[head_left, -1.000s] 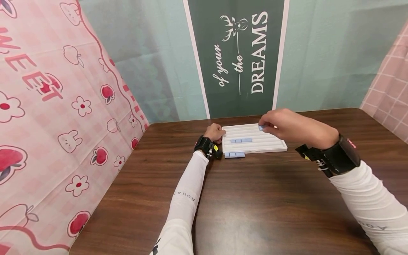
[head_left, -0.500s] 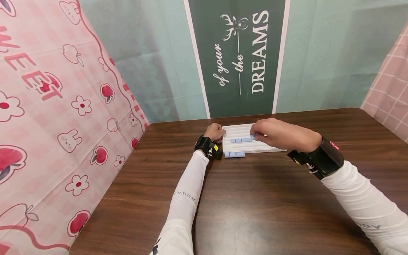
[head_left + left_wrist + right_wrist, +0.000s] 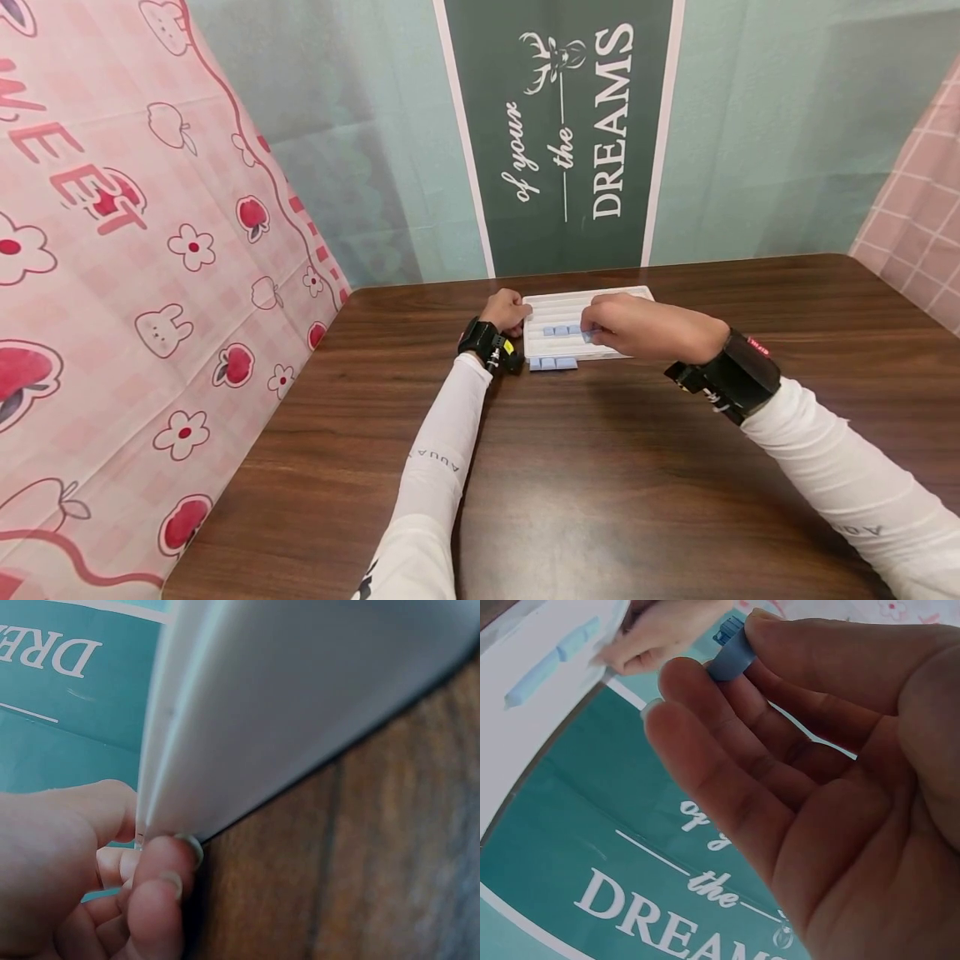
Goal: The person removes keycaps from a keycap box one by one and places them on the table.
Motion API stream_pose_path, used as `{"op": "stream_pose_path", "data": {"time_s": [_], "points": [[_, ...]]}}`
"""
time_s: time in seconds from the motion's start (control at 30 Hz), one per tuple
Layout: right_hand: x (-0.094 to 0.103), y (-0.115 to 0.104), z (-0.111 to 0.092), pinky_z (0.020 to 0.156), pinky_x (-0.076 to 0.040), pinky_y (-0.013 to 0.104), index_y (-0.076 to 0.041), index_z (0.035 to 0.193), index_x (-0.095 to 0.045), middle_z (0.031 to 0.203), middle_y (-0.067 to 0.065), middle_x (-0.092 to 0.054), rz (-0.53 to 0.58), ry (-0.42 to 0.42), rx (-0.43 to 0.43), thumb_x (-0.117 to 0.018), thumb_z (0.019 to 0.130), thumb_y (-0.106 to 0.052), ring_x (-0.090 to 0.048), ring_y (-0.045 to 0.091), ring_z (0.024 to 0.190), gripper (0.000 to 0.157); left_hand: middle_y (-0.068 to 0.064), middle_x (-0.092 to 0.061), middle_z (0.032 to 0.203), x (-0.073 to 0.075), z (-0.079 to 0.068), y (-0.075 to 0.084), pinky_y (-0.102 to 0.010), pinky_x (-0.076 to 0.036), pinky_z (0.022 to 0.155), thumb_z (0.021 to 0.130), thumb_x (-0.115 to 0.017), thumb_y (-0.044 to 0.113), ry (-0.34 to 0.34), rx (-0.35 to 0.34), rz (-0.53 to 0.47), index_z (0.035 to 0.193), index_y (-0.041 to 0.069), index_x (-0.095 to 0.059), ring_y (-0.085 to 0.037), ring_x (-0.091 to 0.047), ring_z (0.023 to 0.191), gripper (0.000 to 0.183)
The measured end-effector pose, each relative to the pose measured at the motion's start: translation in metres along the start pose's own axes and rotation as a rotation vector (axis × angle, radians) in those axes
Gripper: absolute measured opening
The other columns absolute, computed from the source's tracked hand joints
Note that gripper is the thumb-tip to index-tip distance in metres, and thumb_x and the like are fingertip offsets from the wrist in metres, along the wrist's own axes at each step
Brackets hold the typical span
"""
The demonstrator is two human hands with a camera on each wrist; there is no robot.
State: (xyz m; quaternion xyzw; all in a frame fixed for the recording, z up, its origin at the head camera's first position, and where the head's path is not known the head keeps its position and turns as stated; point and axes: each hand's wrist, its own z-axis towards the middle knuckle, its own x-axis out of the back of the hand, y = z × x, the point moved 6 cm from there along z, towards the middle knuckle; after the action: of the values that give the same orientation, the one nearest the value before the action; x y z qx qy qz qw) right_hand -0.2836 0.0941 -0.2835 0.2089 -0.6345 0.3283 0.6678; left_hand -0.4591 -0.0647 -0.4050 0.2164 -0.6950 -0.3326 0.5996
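A white ridged tray lies near the far side of the wooden table. My left hand grips its left edge; in the left wrist view the fingertips curl at the side of the tray. My right hand is over the tray's right part and pinches a small blue keycap between thumb and fingers, its hollow underside partly showing. A short row of blue keycaps sits on a ridge, right beside the right fingertips. More blue keycaps stand in a row along the tray's front left edge.
The dark wooden table stretches between the tray and me. A green cloth with white lettering hangs behind it. A pink printed cloth borders the left side, and pink tiles show at the right.
My right hand has moved left and a little nearer to me with the keycap, up to the right end of the row in the tray. The left hand has stayed at the edge.
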Motion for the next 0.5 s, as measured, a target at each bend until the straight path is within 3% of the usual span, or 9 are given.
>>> {"op": "stream_pose_path", "data": {"time_s": [0.5], "points": [[-0.028,0.016,0.012,0.053,-0.03,0.021,-0.013,0.07,-0.054,0.062,-0.005,-0.038,0.032,-0.044,0.013,-0.048,0.085,-0.007,-0.035,0.007,0.058,0.017,-0.003,-0.053,0.054,0.002,-0.005,0.004,-0.024,-0.048,0.043,0.082,-0.052,0.02,0.011,-0.013,-0.006,0.058,0.012,-0.043,-0.012,-0.056,0.043,0.028]]}}
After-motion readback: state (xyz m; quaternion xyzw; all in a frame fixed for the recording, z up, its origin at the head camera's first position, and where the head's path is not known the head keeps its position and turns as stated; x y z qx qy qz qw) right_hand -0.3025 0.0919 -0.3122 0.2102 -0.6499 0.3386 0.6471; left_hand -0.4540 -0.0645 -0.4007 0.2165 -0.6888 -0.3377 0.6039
